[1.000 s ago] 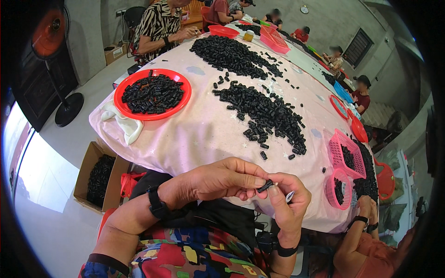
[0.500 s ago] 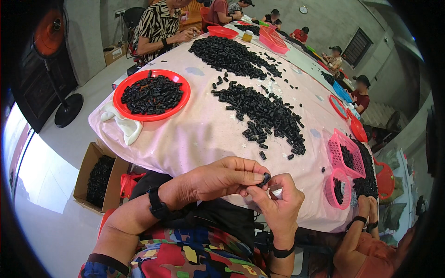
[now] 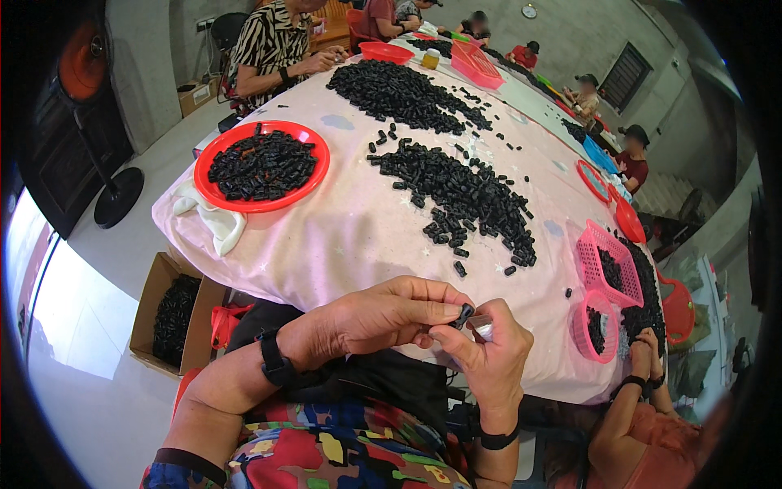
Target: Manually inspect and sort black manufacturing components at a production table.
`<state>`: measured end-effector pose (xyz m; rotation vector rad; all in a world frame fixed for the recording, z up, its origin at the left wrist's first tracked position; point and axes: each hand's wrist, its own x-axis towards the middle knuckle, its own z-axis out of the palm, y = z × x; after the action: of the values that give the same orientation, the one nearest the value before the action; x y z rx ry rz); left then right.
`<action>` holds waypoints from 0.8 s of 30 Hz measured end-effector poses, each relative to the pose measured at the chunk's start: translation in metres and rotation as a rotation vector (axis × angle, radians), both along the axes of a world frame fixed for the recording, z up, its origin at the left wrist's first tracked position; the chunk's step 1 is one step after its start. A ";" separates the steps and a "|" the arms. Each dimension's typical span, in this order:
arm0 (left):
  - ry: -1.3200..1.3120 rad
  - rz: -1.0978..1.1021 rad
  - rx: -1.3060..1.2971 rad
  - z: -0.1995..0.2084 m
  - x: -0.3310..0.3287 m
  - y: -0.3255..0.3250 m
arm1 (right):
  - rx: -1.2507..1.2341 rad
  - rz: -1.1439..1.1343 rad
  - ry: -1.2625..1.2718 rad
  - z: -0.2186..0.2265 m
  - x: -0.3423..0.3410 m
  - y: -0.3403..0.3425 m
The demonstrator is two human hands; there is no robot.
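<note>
Just in front of me, above the table's near edge, both hands meet. My left hand (image 3: 391,316) pinches a small black cylindrical piece (image 3: 465,314) between thumb and fingertips. Closed around a small flat, shiny piece that looks like a metal blade (image 3: 482,328), my right hand (image 3: 497,354) holds its edge against or very close to the black piece. Contact is too small to make out. Beyond the hands, a loose pile of similar black pieces (image 3: 464,196) lies on the pale pink tablecloth (image 3: 350,261).
A red plate (image 3: 320,173) heaped with dark pieces stands left, beside a white cloth (image 3: 224,230). Below is a cardboard box (image 3: 210,306) of black pieces. Pink baskets (image 3: 595,350) sit right, near a co-worker's hands (image 3: 645,359). Another large pile (image 3: 399,94) lies farther back.
The shiny flat piece in my right hand has turned slightly and shows more of its face. My left hand keeps the black piece in nearly the same place. The co-worker's hands at right shifted slightly.
</note>
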<state>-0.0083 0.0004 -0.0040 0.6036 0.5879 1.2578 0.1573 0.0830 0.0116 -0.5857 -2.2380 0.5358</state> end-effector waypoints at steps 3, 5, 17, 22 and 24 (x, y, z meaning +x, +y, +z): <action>0.001 0.000 0.007 -0.001 0.000 0.001 | -0.044 -0.016 -0.025 -0.001 0.000 0.000; -0.001 -0.006 0.031 -0.003 -0.001 0.002 | -0.051 -0.018 -0.032 0.000 -0.001 -0.002; 0.036 0.031 -0.005 0.002 0.002 0.002 | 0.017 -0.014 -0.073 0.002 0.000 0.001; 0.009 0.032 0.026 -0.006 -0.001 0.002 | -0.071 0.026 -0.053 0.001 -0.002 0.000; -0.075 0.040 0.067 -0.009 -0.001 0.003 | -0.322 -0.007 0.129 0.004 -0.004 -0.003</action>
<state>-0.0098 0.0031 -0.0128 0.6006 0.4991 1.3366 0.1530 0.0795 0.0158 -0.6990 -2.0406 0.9141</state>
